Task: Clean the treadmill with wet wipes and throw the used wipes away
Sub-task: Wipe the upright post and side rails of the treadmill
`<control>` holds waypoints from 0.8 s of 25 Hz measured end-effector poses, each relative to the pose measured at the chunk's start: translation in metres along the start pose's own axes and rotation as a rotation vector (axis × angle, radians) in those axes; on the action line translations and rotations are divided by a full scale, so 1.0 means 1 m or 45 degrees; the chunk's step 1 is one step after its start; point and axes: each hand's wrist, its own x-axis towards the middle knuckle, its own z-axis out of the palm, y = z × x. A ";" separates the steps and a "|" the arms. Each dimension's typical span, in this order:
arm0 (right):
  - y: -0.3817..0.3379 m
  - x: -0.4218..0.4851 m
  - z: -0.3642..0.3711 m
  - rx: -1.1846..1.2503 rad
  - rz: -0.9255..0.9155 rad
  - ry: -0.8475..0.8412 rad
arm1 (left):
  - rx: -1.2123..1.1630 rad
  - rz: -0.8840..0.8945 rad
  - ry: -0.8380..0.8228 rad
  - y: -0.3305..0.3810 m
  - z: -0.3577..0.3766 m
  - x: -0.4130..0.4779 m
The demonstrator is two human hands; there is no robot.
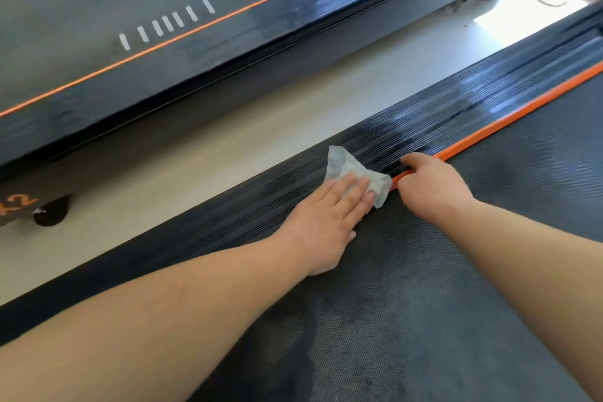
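A crumpled white wet wipe [346,167] lies pressed under the straight fingertips of the left hand [326,217]. The right hand [432,188] curls just beside it, grip unclear.

Glossy ribbed side rail [424,127], matt textured belt [424,303].
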 end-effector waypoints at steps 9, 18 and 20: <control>-0.081 -0.020 0.049 -0.595 -0.409 -0.120 | -0.032 0.052 0.060 -0.032 0.038 -0.105; -0.148 -0.045 0.101 -0.773 -0.741 -0.328 | -0.080 -0.238 0.077 -0.054 0.092 -0.261; -0.150 -0.048 0.098 -0.761 -0.733 -0.328 | -0.111 -0.261 0.069 -0.052 0.092 -0.264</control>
